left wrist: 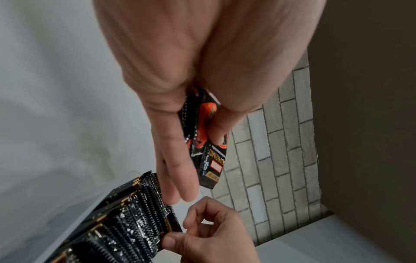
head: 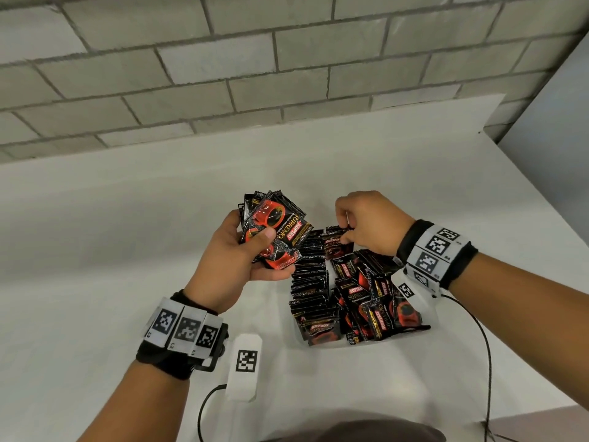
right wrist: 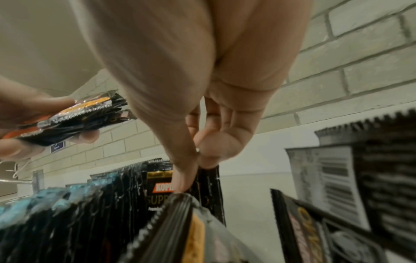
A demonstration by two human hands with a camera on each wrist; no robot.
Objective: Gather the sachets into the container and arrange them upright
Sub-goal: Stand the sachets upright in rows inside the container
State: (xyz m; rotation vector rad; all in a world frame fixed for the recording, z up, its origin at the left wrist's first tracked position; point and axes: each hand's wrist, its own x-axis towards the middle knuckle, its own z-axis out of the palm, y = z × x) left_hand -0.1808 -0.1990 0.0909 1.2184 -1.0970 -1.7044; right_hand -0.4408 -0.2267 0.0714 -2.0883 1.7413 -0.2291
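My left hand [head: 264,247] grips a fanned stack of black-and-red coffee sachets [head: 275,231], thumb on top and fingers underneath; the same stack [left wrist: 210,160] shows in the left wrist view. To its right, many sachets stand upright in a tight row [head: 310,275] inside the container, whose clear wall [right wrist: 37,179] barely shows. Looser, tilted sachets [head: 376,298] fill the right side. My right hand [head: 345,232] pinches the top edge of one sachet [head: 338,245] at the row's far end, thumb and forefinger closed on it [right wrist: 209,186].
Everything sits on a white table [head: 127,250] against a grey brick wall [head: 223,74]. The table's right edge [head: 541,193] lies close by. A white tagged camera pod [head: 243,368] and black cables [head: 484,346] hang from my wrists.
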